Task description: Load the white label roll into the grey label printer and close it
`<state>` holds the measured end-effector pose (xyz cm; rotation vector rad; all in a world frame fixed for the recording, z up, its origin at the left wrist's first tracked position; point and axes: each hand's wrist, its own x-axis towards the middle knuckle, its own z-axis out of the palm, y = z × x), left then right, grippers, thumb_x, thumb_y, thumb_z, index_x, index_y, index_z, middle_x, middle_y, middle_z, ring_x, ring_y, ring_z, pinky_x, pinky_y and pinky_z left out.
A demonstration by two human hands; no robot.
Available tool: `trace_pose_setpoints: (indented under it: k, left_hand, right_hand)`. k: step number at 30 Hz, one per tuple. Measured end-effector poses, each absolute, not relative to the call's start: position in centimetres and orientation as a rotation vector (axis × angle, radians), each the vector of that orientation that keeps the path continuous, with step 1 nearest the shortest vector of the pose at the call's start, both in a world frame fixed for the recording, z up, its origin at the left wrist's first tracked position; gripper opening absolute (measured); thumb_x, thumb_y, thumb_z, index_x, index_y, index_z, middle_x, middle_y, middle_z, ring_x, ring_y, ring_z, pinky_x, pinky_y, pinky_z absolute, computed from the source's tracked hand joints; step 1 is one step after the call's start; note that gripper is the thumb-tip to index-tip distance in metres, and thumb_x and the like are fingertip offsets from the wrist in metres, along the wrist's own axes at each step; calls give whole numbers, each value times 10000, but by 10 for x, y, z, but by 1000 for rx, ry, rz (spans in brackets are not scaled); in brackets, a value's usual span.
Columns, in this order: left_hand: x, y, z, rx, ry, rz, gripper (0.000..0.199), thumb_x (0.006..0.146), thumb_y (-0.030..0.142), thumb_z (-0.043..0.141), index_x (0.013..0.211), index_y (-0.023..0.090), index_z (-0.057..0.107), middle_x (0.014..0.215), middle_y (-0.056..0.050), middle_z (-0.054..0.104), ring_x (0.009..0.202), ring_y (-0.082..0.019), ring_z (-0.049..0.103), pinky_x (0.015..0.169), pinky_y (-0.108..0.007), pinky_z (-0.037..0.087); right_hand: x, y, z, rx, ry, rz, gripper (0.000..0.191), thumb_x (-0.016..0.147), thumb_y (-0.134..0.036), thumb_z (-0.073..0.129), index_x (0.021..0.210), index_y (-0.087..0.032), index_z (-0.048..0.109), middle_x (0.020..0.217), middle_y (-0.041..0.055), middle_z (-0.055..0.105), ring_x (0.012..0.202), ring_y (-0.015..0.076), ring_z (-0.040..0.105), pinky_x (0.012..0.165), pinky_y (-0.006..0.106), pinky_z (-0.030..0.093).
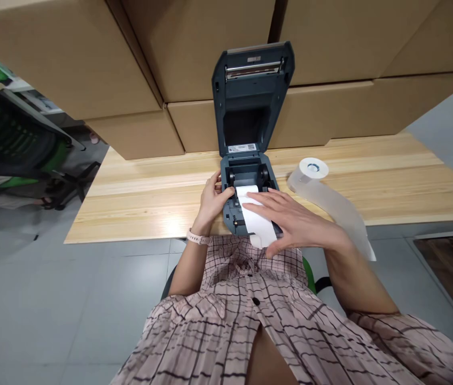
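A dark grey label printer (243, 170) stands on the wooden table with its lid (254, 96) tipped up and back. White label paper (259, 224) lies in the printer's bay, its free end curling over the front edge. My left hand (213, 199) grips the printer's left side, fingers outside and thumb on the inner rim. Over the paper is my right hand (280, 214), fingers spread and fingertips resting on the strip. To the right, a roll of translucent-looking label stock (312, 169) sits on the table, a long strip trailing off the front edge.
Large cardboard boxes (194, 53) are stacked along the back of the wooden table (138, 203). A black mesh chair (10, 128) stands at the left. At the lower right is a brown board or box (451, 267) on the floor.
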<state>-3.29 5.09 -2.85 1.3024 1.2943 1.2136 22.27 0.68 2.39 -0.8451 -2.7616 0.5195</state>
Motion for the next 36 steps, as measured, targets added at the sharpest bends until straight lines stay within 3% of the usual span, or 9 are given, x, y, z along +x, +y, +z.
trace_pose_setpoints:
  k: [3, 6, 13, 16, 25, 30, 36]
  left_hand:
    - [-33, 50, -28, 1301, 1296, 1218, 703, 759, 341, 779, 1431, 214, 616, 1369, -139, 675, 1013, -225, 697, 948, -402, 561]
    - [-32, 50, -27, 1303, 1291, 1221, 691, 764, 348, 776, 1425, 220, 618, 1384, -140, 663, 1029, -233, 695, 940, -404, 570]
    - [-32, 50, -27, 1292, 1293, 1223, 686, 752, 334, 769, 1408, 203, 617, 1388, -156, 652, 1024, -230, 689, 932, -406, 571]
    - [-32, 50, -28, 1283, 1305, 1221, 699, 744, 343, 776, 1411, 205, 613, 1392, -152, 648, 1031, -226, 690, 954, -409, 563]
    - [-31, 48, -25, 1263, 1300, 1231, 673, 758, 345, 775, 1400, 216, 616, 1386, -147, 659, 1066, -236, 689, 938, -401, 567]
    - [-28, 47, -23, 1234, 1266, 1235, 681, 762, 367, 790, 1403, 221, 611, 1377, -146, 673, 1087, -245, 692, 941, -406, 565]
    - [-26, 46, -24, 1217, 1260, 1258, 691, 759, 374, 800, 1403, 215, 605, 1369, -142, 687, 1166, -261, 672, 996, -418, 550]
  right_hand:
    - [226, 8, 22, -779, -2804, 512, 1203, 714, -882, 715, 1686, -274, 348, 1772, 171, 278, 1628, 414, 285, 1313, 654, 252]
    - [218, 1, 22, -835, -2775, 427, 1069, 798, -807, 716, 1650, -234, 415, 1758, 192, 304, 1621, 402, 313, 1306, 649, 287]
    - [197, -27, 19, -1006, -2666, 196, 666, 993, -302, 673, 1614, -222, 446, 1721, 152, 399, 1590, 329, 408, 1294, 604, 361]
    - [195, -30, 13, -1035, -2620, 137, 568, 1024, -229, 580, 1583, -250, 487, 1693, 125, 453, 1568, 310, 450, 1279, 603, 385]
    - [203, -36, 6, -1014, -2581, 261, 889, 764, 14, 557, 1582, -320, 470, 1702, 40, 450, 1556, 285, 463, 1258, 616, 418]
    - [200, -39, 5, -1031, -2542, 237, 861, 713, 29, 548, 1516, -279, 532, 1666, 68, 504, 1492, 310, 520, 1222, 622, 450]
    - [197, -40, 5, -1044, -2531, 255, 878, 728, 6, 548, 1545, -311, 486, 1676, 69, 490, 1483, 318, 515, 1220, 641, 424]
